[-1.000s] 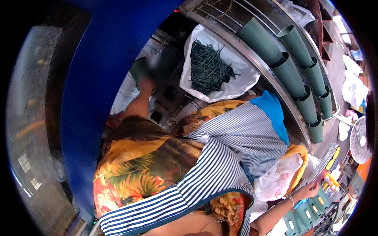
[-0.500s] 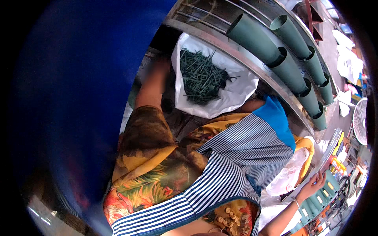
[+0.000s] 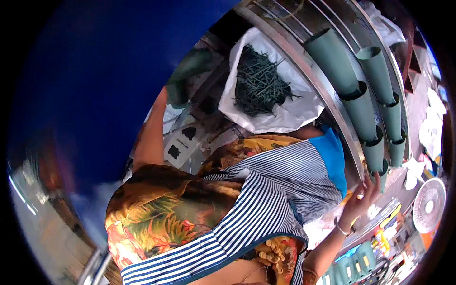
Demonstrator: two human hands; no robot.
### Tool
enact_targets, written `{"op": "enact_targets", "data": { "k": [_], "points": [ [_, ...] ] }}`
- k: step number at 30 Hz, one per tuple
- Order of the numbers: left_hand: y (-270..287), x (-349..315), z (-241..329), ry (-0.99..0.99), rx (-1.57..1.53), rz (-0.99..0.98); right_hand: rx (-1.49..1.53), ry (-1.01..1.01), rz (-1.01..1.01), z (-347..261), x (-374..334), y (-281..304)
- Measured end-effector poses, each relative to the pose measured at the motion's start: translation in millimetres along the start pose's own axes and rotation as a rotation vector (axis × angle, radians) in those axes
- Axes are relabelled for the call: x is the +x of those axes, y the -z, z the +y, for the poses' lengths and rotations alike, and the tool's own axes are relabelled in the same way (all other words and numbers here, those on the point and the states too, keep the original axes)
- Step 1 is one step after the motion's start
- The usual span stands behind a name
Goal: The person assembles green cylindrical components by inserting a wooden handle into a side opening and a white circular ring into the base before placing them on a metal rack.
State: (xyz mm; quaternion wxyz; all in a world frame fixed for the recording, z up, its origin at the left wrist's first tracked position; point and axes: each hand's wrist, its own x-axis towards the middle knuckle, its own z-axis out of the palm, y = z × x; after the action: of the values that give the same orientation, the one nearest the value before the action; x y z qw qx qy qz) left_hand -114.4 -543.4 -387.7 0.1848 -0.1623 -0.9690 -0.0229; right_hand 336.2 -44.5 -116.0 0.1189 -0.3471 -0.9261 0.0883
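My right hand (image 3: 361, 199) is raised at the right, fingers apart, beside the nearest end of a row of dark green tapered tubes (image 3: 358, 111). Its fingertips overlap the last tube (image 3: 378, 176); whether they touch it I cannot tell. My left forearm (image 3: 153, 135) reaches up at the left, and the hand is mostly hidden behind a large dark blue surface (image 3: 95, 95). Just past the wrist is a blurred green piece (image 3: 190, 66); I cannot make out whether the left hand holds it. A white sack (image 3: 299, 111) of thin dark green sticks (image 3: 261, 83) stands open between my arms.
A second row of green tubes (image 3: 390, 116) lies alongside on the metal-framed table (image 3: 285, 33). At lower right are more green pieces (image 3: 356, 261) with pale labels. A round fan (image 3: 429, 205) stands at the far right. My striped apron (image 3: 266, 209) covers my lap.
My right hand has moved up to the end of the tube row. My left arm has shifted left, and a green piece now shows near it. The whole view has turned somewhat.
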Motion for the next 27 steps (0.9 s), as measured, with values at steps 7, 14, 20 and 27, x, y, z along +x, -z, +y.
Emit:
{"op": "enact_targets", "data": {
  "k": [7,14,20,27],
  "points": [
    [98,41,63,1.301,-1.849,-0.556,0.328,0.601,-0.264,-138,40,-67],
    [73,14,246,1.035,-2.008,-1.440,0.304,0.431,-0.035,-156,4,-65],
    [67,7,323,0.675,-1.837,-1.755,0.056,0.465,-0.056,-137,-33,-41],
    [61,40,313,0.394,-1.762,-1.668,0.004,0.469,-0.143,-171,-15,-41]
  ]
}}
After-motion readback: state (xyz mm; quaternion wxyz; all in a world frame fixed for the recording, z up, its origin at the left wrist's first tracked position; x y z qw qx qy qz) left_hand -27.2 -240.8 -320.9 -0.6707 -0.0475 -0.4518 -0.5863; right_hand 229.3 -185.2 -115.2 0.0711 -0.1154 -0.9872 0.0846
